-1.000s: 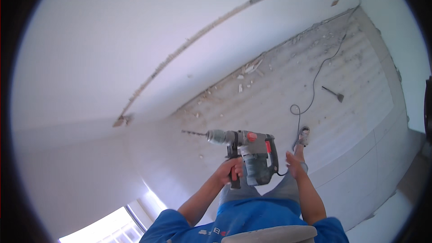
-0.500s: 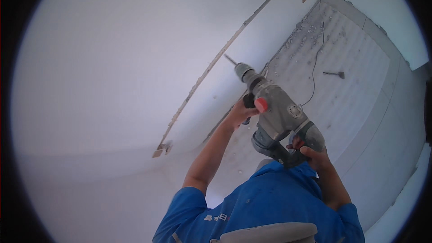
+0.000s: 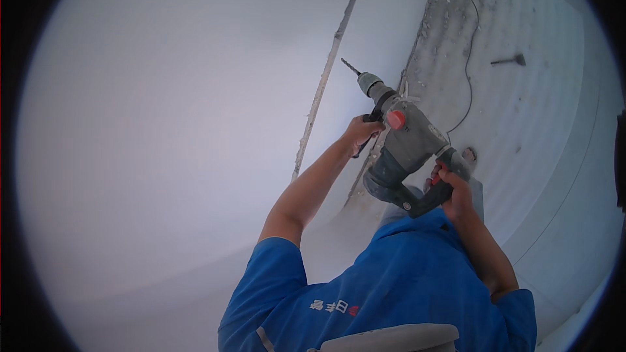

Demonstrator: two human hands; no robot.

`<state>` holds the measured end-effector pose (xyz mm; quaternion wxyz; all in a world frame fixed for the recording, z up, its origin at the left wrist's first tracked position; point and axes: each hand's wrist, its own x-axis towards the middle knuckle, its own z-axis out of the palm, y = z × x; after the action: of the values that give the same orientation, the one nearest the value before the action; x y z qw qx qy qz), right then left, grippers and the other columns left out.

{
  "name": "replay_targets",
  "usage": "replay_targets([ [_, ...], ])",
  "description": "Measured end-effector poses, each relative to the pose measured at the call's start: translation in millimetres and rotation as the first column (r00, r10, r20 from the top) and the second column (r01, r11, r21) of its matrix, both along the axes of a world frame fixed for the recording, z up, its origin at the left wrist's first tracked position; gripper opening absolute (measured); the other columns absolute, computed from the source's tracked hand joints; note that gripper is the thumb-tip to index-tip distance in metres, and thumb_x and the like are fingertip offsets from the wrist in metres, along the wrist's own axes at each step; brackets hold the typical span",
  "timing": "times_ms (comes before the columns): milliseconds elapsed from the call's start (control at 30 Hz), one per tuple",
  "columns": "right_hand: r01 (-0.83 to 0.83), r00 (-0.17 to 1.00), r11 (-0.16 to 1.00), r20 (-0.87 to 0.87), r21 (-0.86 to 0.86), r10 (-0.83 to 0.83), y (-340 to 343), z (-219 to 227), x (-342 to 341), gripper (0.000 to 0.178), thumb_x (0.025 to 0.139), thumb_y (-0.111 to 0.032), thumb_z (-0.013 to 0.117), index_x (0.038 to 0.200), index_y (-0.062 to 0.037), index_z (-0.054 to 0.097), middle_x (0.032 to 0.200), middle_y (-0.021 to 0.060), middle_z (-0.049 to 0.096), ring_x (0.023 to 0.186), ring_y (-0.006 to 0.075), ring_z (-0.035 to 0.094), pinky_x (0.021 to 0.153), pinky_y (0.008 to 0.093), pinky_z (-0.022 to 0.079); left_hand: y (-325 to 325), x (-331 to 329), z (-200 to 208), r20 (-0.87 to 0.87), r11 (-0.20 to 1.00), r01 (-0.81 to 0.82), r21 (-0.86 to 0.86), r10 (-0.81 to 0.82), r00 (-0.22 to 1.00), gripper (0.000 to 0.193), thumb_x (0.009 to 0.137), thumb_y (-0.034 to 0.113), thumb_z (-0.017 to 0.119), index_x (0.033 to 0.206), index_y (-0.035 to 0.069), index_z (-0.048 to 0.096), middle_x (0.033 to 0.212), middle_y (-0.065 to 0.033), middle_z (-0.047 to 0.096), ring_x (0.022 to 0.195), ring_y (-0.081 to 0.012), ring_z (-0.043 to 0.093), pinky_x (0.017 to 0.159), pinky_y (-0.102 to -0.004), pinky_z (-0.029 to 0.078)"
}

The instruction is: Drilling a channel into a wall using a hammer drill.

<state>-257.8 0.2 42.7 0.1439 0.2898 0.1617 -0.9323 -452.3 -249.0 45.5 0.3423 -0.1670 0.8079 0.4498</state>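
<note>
Both my hands carry a grey rotary hammer drill (image 3: 417, 132) with a red knob on its body. A spiral drill bit (image 3: 350, 66) sticks out of its chuck, pointing up and left toward a long groove cut in the white wall (image 3: 215, 111). The tip looks apart from the groove (image 3: 324, 81). My left hand (image 3: 362, 132) is closed round the black side handle behind the chuck. At the rear, my right hand (image 3: 456, 189) wraps the main grip, fingers at the red trigger.
Rubble and dust lie along the foot of the wall on the dirty floor (image 3: 521, 111). A dark cable (image 3: 469, 65) curves over the floor to the drill. Farther right lies a flat chisel bit (image 3: 510, 60). My shoe (image 3: 469, 154) shows beside the drill.
My view has shifted, so the groove and floor appear moved and turned. The drill sits a little higher and further right in the picture. Both hands keep their hold.
</note>
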Motion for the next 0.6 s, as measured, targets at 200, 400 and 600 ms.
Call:
replay_targets([
  [200,0.143,0.987,0.954,0.109,-0.264,-0.118,-12,-33,-23,0.025,0.081,-0.012,0.059,0.104,-0.0033,0.058,0.087,0.0058,0.058,0.079,0.0186,0.057,0.081,0.0350,0.050,3,-35,4,0.054,0.780,0.345,-0.521,-0.374,0.926,0.041,0.073,0.043,0.073,0.074,0.002,0.066,0.066,-0.0102,0.062,0.064,-0.0192,0.064,0.059,-0.0329,0.048],
  [400,0.190,0.981,0.875,0.051,-0.446,-0.188,-26,-54,-25,0.021,0.079,-0.013,0.058,0.098,-0.0027,0.056,0.079,0.0040,0.055,0.071,0.0175,0.055,0.072,0.0330,0.051,2,-50,40,0.111,0.427,0.594,-0.681,-0.742,0.661,0.047,0.072,0.050,0.074,0.082,0.004,0.069,0.071,-0.0145,0.067,0.068,-0.0277,0.068,0.066,-0.0402,0.053],
  [600,0.265,0.963,0.729,0.212,-0.632,-0.167,-39,-52,-42,0.013,0.077,-0.013,0.057,0.087,-0.0058,0.053,0.075,0.0034,0.053,0.068,0.0166,0.053,0.064,0.0319,0.050,35,-67,74,0.378,0.288,0.738,-0.610,-0.712,0.592,0.026,0.078,0.026,0.070,0.096,0.008,0.069,0.073,-0.0120,0.068,0.059,-0.0240,0.068,0.058,-0.0372,0.055],
])
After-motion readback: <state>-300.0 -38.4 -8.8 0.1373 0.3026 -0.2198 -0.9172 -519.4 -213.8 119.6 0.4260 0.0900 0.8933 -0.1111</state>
